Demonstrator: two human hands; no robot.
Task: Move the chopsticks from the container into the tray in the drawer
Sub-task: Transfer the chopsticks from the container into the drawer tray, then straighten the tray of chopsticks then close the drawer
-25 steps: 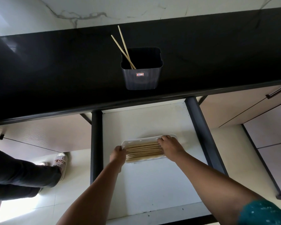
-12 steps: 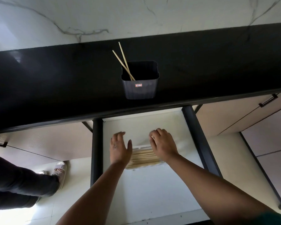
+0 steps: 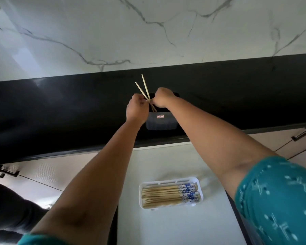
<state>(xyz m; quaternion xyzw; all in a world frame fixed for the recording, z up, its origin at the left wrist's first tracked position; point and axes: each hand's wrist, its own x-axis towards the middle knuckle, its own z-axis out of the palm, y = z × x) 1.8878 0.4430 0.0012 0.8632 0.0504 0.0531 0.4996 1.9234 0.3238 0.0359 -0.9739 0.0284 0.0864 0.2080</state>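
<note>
A dark plastic container [image 3: 160, 121] stands on the black counter [image 3: 60, 112]. Two wooden chopsticks [image 3: 143, 90] lean out of it to the upper left. My left hand [image 3: 136, 109] and my right hand [image 3: 162, 99] meet at the container's mouth, each with fingers pinched around the chopsticks. Below, in the open white drawer [image 3: 175, 225], a white tray [image 3: 170, 183] holds several wooden chopsticks [image 3: 164, 195] with blue patterned ends, lying side by side.
A marble wall [image 3: 148, 32] rises behind the counter. Closed cabinet fronts with dark handles flank the drawer, one handle [image 3: 301, 134] at the right. Another person's dark trouser leg [image 3: 9, 209] is at the lower left.
Both hands have left the tray in the drawer and risen to the container, where they now pinch the two chopsticks. The view has tilted upward.
</note>
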